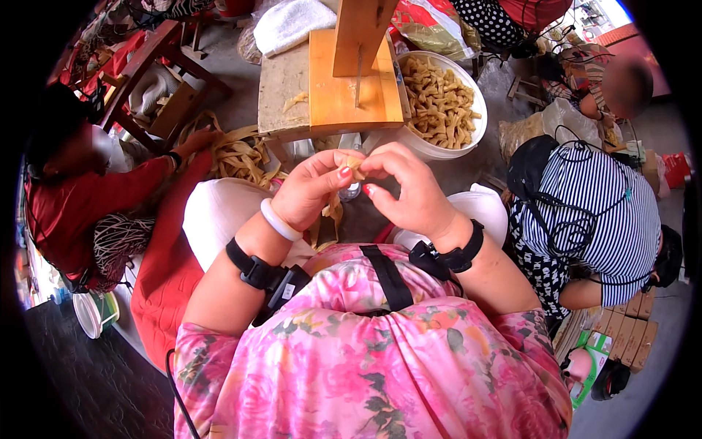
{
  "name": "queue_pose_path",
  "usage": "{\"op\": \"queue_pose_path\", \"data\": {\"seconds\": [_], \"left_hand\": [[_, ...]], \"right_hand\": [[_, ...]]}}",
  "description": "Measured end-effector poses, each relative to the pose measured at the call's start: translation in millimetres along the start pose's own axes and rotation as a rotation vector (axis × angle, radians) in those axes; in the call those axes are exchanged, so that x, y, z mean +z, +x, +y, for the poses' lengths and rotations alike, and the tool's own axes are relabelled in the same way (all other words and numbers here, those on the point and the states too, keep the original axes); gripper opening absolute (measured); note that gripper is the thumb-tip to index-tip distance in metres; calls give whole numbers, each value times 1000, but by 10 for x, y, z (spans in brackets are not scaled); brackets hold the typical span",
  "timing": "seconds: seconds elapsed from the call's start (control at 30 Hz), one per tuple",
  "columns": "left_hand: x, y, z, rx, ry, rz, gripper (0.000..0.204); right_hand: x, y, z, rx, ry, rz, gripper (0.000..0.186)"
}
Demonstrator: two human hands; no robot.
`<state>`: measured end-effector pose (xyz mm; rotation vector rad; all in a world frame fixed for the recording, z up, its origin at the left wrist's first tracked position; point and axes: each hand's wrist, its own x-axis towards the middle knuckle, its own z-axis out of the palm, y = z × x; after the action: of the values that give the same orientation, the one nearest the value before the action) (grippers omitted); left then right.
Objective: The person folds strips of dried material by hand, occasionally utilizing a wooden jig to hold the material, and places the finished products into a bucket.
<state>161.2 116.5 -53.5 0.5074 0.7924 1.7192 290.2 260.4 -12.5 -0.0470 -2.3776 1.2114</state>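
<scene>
Setting: crowded workshop floor, wooden block (344, 80) beyond my hands.
Grip: my left hand (311, 192) and right hand (409, 192) pinch one tan strip (354, 167).
Progress: white bucket (468, 139) ahead-right holds many folded pieces; loose strips (238, 155) remain left.

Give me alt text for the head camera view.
Both hands, left hand and right hand, pinch a small tan folded strip between them above the lap. Ahead stand a wooden jig and a white bucket of similar pieces; other people sit nearby.

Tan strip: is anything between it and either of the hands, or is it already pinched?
Nothing visible stands between them. Both the left hand and the right hand pinch the tan strip at their fingertips, above the lap. The white bucket of folded pieces sits just beyond the hands, beside the wooden jig.
</scene>
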Motion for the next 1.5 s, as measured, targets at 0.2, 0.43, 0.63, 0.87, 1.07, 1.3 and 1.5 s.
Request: {"op": "queue_pose_path", "data": {"seconds": [0.2, 0.43, 0.63, 0.87, 1.07, 1.3, 1.5], "left_hand": [[40, -52, 16, 104, 195, 57, 23], [-3, -91, -43, 5, 252, 138, 22], [-12, -44, 168, 258, 567, 315, 16], [185, -106, 175, 372, 1085, 250, 13], [96, -122, 274, 254, 1048, 263, 12], [-121, 20, 635, -96, 700, 70, 18], [-109, 478, 783, 38, 896, 316, 22]], "right_hand": [[-35, 27, 110, 645, 733, -240, 12], [-30, 47, -13, -111, -403, -225, 15], [-215, -15, -186, 202, 70, -322, 27], [-202, -5, -211, -6, 18, -141, 21], [-235, 112, -303, -146, -184, -229, 15], [-414, 235, -112, 200, -46, -102, 12], [-420, 640, 170, 137, -158, 7, 10]]}}
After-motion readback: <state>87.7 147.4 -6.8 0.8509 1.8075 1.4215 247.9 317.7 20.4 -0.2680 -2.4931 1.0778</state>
